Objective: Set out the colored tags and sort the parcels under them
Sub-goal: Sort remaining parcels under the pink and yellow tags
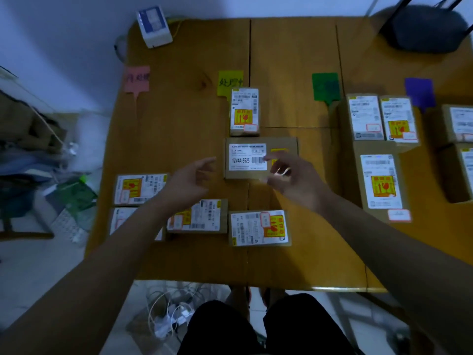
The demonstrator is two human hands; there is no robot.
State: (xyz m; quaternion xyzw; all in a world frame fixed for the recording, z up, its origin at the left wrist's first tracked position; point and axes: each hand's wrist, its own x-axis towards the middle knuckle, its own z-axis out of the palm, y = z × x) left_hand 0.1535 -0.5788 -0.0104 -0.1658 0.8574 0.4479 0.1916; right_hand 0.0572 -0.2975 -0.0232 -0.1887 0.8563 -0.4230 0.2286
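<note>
Four tags lie along the far side of the table: pink (pixel 137 79), yellow (pixel 229 82), green (pixel 325 87) and purple (pixel 419 92). Under the yellow tag stand a small parcel (pixel 244 111) and, nearer me, a flat cardboard box (pixel 261 157) marked 12V4A-5525. My left hand (pixel 190 181) hovers open just left of that box. My right hand (pixel 294 176) hovers open over its right near corner, fingers spread, holding nothing. Three parcels (pixel 381 160) sit under the green tag and more parcels (pixel 458 149) under the purple one. Several unsorted parcels (pixel 259 228) lie near me.
A white device (pixel 153 26) stands at the table's far left corner and a dark round object (pixel 425 28) at the far right. Clutter and cables cover the floor to the left and below the near table edge (pixel 256 284). My legs show below.
</note>
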